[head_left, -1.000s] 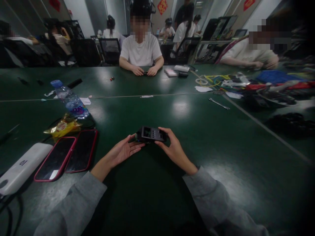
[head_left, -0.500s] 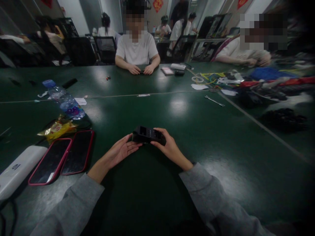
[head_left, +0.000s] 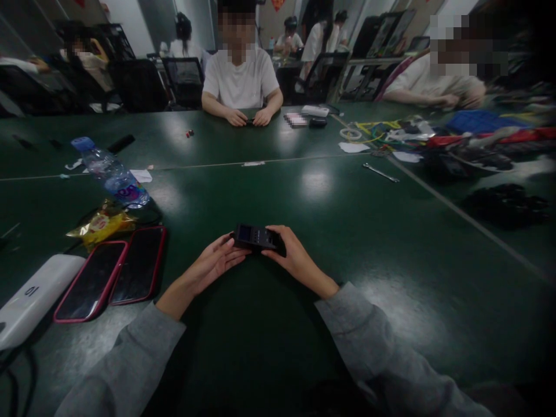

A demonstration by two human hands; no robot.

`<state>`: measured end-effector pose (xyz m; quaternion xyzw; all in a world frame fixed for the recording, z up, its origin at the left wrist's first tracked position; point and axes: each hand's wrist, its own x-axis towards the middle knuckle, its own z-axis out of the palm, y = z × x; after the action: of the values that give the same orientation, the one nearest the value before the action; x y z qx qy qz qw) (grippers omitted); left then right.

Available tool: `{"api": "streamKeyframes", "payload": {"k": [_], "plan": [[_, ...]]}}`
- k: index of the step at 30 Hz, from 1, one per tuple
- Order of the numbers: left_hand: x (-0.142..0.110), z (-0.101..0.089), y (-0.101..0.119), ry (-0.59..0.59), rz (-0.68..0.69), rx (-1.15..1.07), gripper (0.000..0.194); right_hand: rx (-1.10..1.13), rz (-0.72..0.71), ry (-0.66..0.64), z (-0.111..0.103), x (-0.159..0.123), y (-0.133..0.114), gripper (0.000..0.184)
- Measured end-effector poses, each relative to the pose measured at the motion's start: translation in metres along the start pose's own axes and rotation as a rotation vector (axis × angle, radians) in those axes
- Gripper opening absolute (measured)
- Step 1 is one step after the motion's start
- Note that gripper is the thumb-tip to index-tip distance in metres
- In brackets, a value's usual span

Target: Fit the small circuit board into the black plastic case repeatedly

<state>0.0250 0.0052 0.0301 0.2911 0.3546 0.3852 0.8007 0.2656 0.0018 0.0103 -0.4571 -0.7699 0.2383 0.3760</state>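
A small black handheld device [head_left: 257, 236] with a little screen at its left end and a row of small buttons is held just above the dark green table [head_left: 260, 324]. My right hand [head_left: 289, 249] grips its right end, thumb on the near side and fingers over the far edge. My left hand [head_left: 219, 258] is at the left end, with the thumb by the corner and the fingers under the near edge. Its grip looks light. The underside of the device is hidden.
To the left lie two red-cased phones [head_left: 138, 263], a white power bank [head_left: 39, 298], a yellow packet [head_left: 102, 225] and a plastic bottle [head_left: 113, 174]. A wrench [head_left: 380, 172] and tangled cables [head_left: 382, 132] lie right. A person [head_left: 241, 81] sits opposite, another [head_left: 425, 81] at right.
The device has tilted so that its top face and screen show more. My left thumb and fingers have closed in on its left end. My right hand keeps its grip.
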Motion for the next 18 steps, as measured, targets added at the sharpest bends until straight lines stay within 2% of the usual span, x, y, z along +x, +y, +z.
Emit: {"api": "streamKeyframes", "payload": {"k": [4,6,8,10,11,12,14,18], "plan": [[-0.001,0.006,-0.002,0.082,0.022,0.037,0.056,-0.014,0.001,-0.051,0.000,-0.001,0.000,0.056],[-0.001,0.009,-0.002,0.137,0.023,0.060,0.056,-0.061,-0.047,-0.009,-0.006,0.001,-0.002,0.063],[-0.002,0.013,-0.002,0.191,0.016,0.085,0.057,-0.127,-0.061,0.196,-0.018,0.003,-0.007,0.074],[-0.004,0.016,0.000,0.222,0.014,0.103,0.058,-0.192,0.014,0.505,-0.031,0.003,-0.015,0.078],[-0.004,0.016,0.001,0.223,0.013,0.107,0.057,-0.227,0.067,0.596,-0.036,0.003,-0.019,0.078],[-0.005,0.017,0.001,0.217,0.011,0.108,0.057,-0.263,0.095,0.624,-0.039,0.002,-0.022,0.080],[-0.004,0.017,0.002,0.197,0.005,0.100,0.055,-0.285,0.059,0.547,-0.037,0.000,-0.026,0.082],[-0.001,0.013,0.000,0.179,0.006,0.070,0.050,-0.200,-0.081,0.169,-0.013,-0.002,-0.022,0.081]]}}
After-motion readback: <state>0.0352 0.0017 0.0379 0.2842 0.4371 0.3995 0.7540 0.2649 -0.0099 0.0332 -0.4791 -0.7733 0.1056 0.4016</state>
